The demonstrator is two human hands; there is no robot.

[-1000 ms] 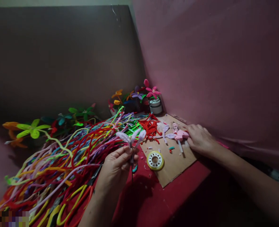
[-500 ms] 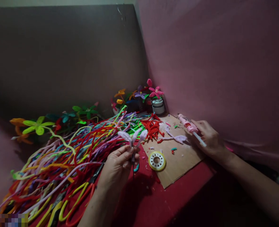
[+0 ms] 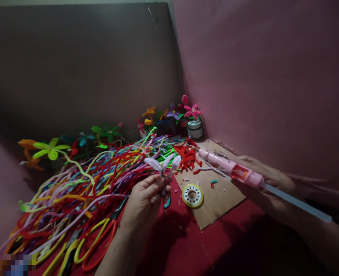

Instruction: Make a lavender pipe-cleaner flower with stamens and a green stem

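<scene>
My left hand (image 3: 146,195) pinches a pale lilac pipe-cleaner flower (image 3: 166,163) by its base, petals up and a thin dark stem hanging below. In my right hand (image 3: 270,188) is a pink hot glue gun (image 3: 235,166). Its nozzle points left toward the flower, apart from it, and a long clear glue stick (image 3: 298,201) sticks out of its back end. Below the gun lies a cardboard sheet (image 3: 215,207) with a lilac piece partly hidden by the gun. A yellow-rimmed tape roll (image 3: 192,195) rests at the cardboard's left edge.
A big heap of coloured pipe cleaners (image 3: 80,188) covers the left side. Red-and-yellow-handled scissors (image 3: 96,241) and pliers (image 3: 68,249) lie in front of it. Short red pieces (image 3: 188,155) sit by the cardboard. Finished flowers (image 3: 192,111) and a small jar (image 3: 195,130) stand behind.
My right hand has lifted the glue gun off the cardboard area and brought it nearer, its nozzle further left. My left hand keeps hold of the flower, almost unmoved.
</scene>
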